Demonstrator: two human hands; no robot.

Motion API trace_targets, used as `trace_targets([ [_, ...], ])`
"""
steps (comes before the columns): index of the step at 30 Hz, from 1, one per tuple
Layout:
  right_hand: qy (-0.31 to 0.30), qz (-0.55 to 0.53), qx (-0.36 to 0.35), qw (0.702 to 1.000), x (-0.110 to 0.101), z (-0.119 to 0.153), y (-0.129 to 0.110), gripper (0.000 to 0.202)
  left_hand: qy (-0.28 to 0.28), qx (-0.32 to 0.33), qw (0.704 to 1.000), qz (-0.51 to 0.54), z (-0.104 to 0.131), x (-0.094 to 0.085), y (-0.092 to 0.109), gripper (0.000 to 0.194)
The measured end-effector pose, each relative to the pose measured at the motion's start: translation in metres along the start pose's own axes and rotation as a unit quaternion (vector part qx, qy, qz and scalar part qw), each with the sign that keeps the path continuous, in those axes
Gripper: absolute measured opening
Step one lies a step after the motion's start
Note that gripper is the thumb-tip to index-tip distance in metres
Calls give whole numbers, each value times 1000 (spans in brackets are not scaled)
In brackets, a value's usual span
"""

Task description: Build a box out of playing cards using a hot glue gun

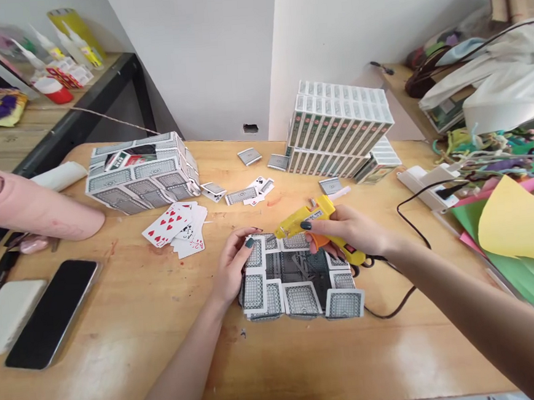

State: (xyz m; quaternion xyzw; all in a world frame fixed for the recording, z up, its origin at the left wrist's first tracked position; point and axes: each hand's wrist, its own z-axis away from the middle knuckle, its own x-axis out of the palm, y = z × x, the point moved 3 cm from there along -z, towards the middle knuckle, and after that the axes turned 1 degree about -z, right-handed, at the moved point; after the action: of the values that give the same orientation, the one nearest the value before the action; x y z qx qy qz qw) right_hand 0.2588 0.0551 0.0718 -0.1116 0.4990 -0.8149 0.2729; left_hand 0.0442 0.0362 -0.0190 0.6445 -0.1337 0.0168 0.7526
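My right hand (348, 230) grips a yellow hot glue gun (308, 216), its fingers around the handle and orange trigger. The gun's nozzle points left, at the upper left part of a box covered in playing cards (302, 299). My left hand (237, 258) is wrapped around that box's left edge, thumb on top. Grey patterned card backs line the rim, around a dark opening in the middle. One card (344, 303) juts out past the front right corner. The gun's black cord (415, 293) runs away to the right.
A finished-looking card-covered box (143, 179) stands at the back left, with loose playing cards (177, 228) in front. Stacked card packs (340, 129) rise at the back. A phone (54, 315) and pink roll (36, 206) lie left; a power strip (426, 190) and coloured paper (519, 229) lie right.
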Motion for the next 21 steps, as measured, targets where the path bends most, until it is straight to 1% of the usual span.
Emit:
trace_targets([
  [7, 1, 6, -13, 1000, 2, -9, -1, 33, -1, -4, 1000, 8, 0, 0, 0, 26],
  [10, 3, 21, -4, 1000, 2, -9, -1, 33, 0, -5, 1000, 6, 0, 0, 0, 26],
  [15, 38, 43, 5, 998, 0, -9, -2, 40, 0, -5, 1000, 8, 0, 1, 0, 25],
  [18, 46, 37, 18, 998, 0, -9, 0, 44, 4, -7, 1000, 9, -1, 1, 0, 26],
  [21, 46, 14, 36, 998, -2, -10, 4, 42, 7, -3, 1000, 6, -1, 0, 0, 25],
])
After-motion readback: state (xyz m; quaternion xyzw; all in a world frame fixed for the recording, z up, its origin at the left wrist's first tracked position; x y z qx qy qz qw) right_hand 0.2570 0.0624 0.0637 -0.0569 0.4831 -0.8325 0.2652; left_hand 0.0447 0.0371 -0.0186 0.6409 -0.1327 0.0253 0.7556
